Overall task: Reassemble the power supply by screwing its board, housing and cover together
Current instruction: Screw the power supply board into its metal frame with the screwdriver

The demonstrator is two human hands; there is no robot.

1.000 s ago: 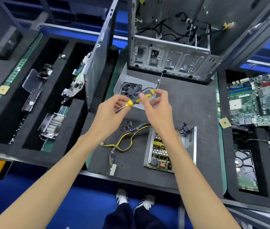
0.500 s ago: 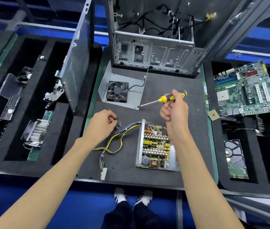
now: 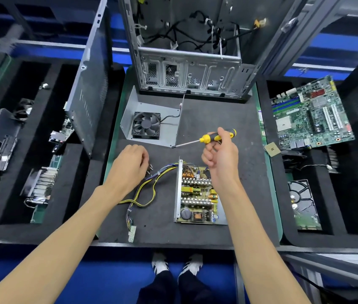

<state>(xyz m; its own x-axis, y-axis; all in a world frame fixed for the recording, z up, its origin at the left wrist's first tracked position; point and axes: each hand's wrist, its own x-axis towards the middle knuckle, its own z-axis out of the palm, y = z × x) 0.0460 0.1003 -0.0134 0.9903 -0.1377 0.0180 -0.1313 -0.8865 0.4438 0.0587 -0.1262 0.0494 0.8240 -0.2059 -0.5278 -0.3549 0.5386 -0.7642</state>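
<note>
My right hand [image 3: 220,157] grips the yellow-and-black screwdriver [image 3: 208,138] above the mat [image 3: 228,119], its tip pointing left toward the metal cover [image 3: 169,126] with the fan [image 3: 145,125]. My left hand [image 3: 128,166] rests knuckles-up on the mat, fingers curled down over the small dark screws [image 3: 150,168]; I cannot tell whether they pinch one. The board [image 3: 196,194] sits in its housing [image 3: 178,189] under my right wrist, its yellow wires [image 3: 149,189] trailing left.
</note>
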